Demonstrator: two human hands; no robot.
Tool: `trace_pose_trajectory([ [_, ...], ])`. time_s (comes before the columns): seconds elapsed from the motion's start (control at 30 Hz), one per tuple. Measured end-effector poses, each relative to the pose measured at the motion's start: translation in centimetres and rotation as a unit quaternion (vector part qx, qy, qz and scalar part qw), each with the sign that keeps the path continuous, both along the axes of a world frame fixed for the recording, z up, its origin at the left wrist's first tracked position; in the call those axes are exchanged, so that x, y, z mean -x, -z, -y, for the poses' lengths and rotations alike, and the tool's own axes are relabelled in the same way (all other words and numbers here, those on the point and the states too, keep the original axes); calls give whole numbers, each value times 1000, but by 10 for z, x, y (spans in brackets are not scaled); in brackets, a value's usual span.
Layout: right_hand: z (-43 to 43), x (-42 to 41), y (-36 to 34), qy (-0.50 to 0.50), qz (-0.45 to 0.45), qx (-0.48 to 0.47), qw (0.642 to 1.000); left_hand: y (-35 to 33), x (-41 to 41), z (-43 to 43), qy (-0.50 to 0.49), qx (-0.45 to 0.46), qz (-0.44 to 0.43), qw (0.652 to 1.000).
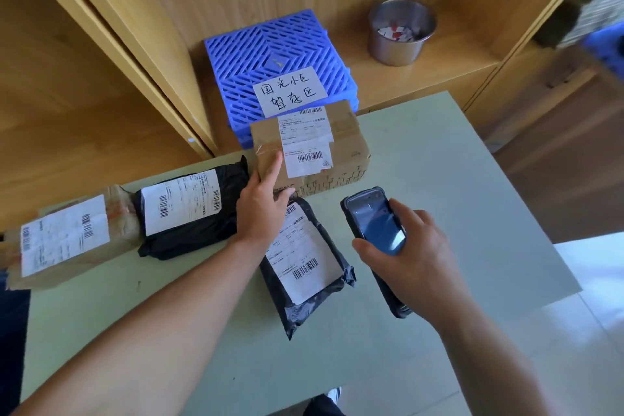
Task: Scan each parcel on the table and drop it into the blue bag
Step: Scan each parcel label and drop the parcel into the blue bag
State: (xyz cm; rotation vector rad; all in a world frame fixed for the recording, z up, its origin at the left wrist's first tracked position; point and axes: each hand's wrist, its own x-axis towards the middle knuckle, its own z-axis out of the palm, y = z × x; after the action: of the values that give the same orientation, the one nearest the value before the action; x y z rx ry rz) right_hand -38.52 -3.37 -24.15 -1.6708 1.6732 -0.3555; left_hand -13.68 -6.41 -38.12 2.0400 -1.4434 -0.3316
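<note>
1. Left hand [261,213] grips the box [347,149] by its near-left corner, centre frame, thumb on top.
2. Right hand [418,260] curls round the scanner [374,223], lower right of the box.
3. On the table [456,179]: grey pouch [304,260] below the box; black pouch [189,213] and brown parcel [64,240] at left.

Green table [439,186]; boxes [347,142]; black mailers [189,236]

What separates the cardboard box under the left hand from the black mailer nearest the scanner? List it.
The cardboard box is brown, rigid and blocky; the black mailer is soft, flat, wrinkled plastic. The left hand grips the cardboard box's corner; no fingers hold the black mailer. The cardboard box sits at the table's far edge, the black mailer nearer the person. Both show white barcode labels face up.
</note>
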Motion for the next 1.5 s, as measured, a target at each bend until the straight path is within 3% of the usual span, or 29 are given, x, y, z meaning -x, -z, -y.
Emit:
trace_pose_trajectory([
  [0.37, -5, 3, -47, -32, -77, 22, 996, -61, 3, -15, 16, 164, 47, 985],
  [0.73, -48, -50, -103, -82, -136, 40, 987, -115, -36, -55, 6, 243, 32, 970],
  [1.07, -107, -154, -104, -110, -121, 66, 984, -118, -132, -142, -54, 191, 31, 980],
  [1.33, -169, -284, -109, -206, -77, 95, 971, -144, -261, -276, -116, 130, 1, 985],
  [1.5, -209, -353, -113, -260, -52, 112, 958, -162, -311, -368, -188, 121, 30, 974],
])
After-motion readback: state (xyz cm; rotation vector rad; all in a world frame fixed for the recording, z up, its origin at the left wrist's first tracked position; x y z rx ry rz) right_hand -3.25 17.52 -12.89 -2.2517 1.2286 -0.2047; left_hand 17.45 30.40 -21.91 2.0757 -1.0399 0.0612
